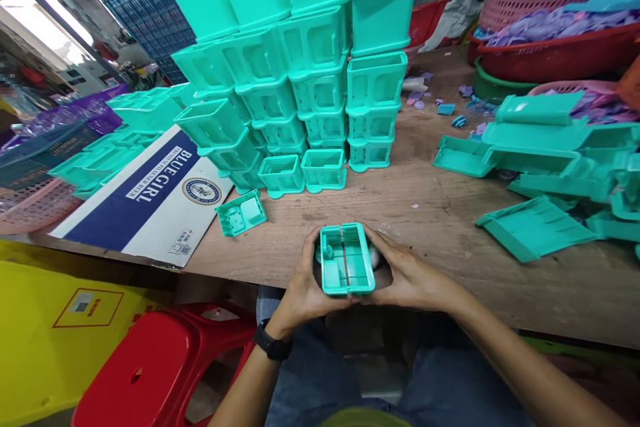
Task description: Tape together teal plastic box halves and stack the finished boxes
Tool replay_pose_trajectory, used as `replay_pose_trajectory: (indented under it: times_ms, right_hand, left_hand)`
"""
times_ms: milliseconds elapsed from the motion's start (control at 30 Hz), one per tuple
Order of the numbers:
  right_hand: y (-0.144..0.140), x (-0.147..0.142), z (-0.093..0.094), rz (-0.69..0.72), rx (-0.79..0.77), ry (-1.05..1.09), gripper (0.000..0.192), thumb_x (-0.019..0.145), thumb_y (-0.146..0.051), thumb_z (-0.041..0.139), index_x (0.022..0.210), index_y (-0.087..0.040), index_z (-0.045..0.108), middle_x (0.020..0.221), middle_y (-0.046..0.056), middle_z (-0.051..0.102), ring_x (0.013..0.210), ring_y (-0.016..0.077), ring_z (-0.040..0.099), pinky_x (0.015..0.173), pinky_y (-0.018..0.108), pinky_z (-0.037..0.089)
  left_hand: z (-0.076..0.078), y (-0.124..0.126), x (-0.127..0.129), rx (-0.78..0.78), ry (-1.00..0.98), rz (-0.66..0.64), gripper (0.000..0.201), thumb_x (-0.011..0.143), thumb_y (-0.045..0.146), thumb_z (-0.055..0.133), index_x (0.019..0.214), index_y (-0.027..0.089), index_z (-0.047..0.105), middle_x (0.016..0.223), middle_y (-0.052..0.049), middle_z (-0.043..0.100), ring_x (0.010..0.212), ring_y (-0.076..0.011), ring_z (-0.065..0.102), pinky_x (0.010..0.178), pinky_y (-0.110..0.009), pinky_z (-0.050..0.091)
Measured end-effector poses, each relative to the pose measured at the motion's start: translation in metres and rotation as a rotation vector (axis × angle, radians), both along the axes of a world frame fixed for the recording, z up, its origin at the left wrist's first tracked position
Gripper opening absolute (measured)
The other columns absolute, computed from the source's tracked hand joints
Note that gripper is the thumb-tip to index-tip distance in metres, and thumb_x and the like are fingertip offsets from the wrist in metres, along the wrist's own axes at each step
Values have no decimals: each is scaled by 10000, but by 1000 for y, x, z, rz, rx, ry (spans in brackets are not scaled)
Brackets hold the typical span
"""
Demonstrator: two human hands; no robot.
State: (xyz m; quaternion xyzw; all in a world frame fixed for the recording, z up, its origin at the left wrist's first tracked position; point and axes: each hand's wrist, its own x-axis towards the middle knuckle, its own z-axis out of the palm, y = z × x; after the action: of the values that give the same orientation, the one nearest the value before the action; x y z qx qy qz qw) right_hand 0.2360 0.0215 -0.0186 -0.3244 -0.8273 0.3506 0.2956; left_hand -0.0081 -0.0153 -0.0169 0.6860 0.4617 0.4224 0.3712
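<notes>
Between my two hands is a green plastic box made of two halves, with a thin gap running down its middle. My left hand wraps the left half, a black band around that wrist. The right half is gripped by my right hand, fingers and thumb curled about it. The box is held at the table's front edge, its open side facing up. A single green half shell lies on the table to the left, just beyond my left hand.
Stacked green boxes form a tall wall across the table. Loose green panels pile up on the right, near baskets of purple parts. A printed carton lies at left; a red stool stands below it.
</notes>
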Motion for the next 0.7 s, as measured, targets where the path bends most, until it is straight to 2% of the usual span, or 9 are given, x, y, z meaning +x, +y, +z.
replay_pose_trajectory:
  times_ms: [167,300,533,700]
  right_hand:
    - [3,2,5,48,3,-9,1207,781,-424,883,1689,-291,99,1704,151,366,1542,367,400,1249,542,406]
    - [4,0,6,46,10,4,1205,782,-439,883,1689,-269,109,1706,166,355,1540,359,406,1251,527,405]
    - [8,1,6,78,42,-3,1260,780,-376,890,1687,-277,21,1703,178,355,1525,357,431,1230,527,429]
    - [11,2,6,98,63,0,1252,779,-387,889,1688,-280,35,1696,177,369,1516,348,449,1226,516,436]
  left_hand:
    - [-2,0,2,-5,-28,35,1213,574,576,983,1515,258,287,1555,-177,468,1462,-430,476,1215,-619,422]
    - [0,-1,2,-20,-9,39,1206,585,581,977,1511,254,277,1553,-178,471,1458,-421,483,1200,-592,446]
    - [-1,-1,4,-1,5,88,1208,547,544,993,1493,253,298,1515,-175,498,1437,-434,499,1186,-622,447]
    - [5,0,6,-47,2,42,1253,539,546,1011,1505,258,266,1523,-178,492,1431,-414,512,1206,-599,439]
